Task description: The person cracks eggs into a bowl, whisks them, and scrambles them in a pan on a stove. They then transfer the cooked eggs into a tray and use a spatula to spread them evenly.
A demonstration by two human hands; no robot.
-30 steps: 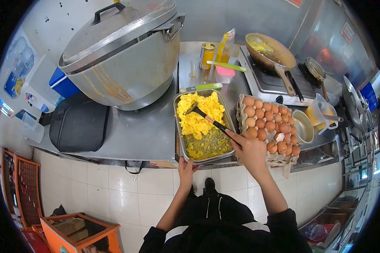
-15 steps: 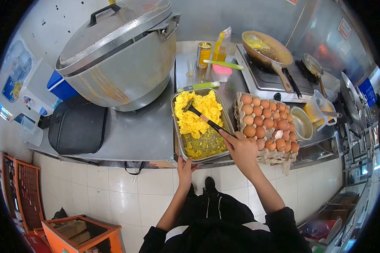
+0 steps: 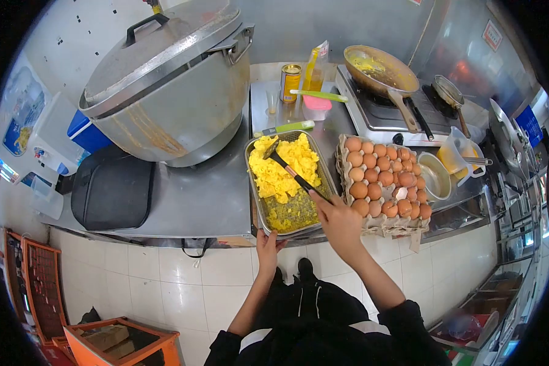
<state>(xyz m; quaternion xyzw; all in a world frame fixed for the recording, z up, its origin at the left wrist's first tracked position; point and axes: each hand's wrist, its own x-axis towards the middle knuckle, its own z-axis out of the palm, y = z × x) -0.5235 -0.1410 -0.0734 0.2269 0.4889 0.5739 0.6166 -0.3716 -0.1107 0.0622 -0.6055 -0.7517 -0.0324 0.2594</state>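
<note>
A metal tray (image 3: 254, 194) holds scrambled eggs (image 3: 302, 152) heaped toward its far end, with smaller bits over the near end. My left hand (image 3: 267, 251) grips the tray's near left corner, its fingers partly hidden under the rim. My right hand (image 3: 340, 227) is wrapped round the handle of a cooking spoon (image 3: 296, 177), black with a copper-coloured band. The spoon's dark head rests in the upper left part of the eggs. Right of the tray stands a cardboard egg carton (image 3: 346, 177) filled with brown eggs (image 3: 372, 175) and some cracked shell.
A large lidded pot (image 3: 171, 110) stands left, beside a black lid-like panel (image 3: 113, 192). Behind the tray are a can (image 3: 290, 82), an oil bottle (image 3: 315, 76) and a pink-lidded container (image 3: 316, 108). A frying pan (image 3: 402, 76) sits on the stove (image 3: 378, 125); a metal bowl (image 3: 434, 177) stands right.
The view has shifted slightly. My right hand and the spoon have moved a little left and toward me; my left hand stays at the tray's corner.
</note>
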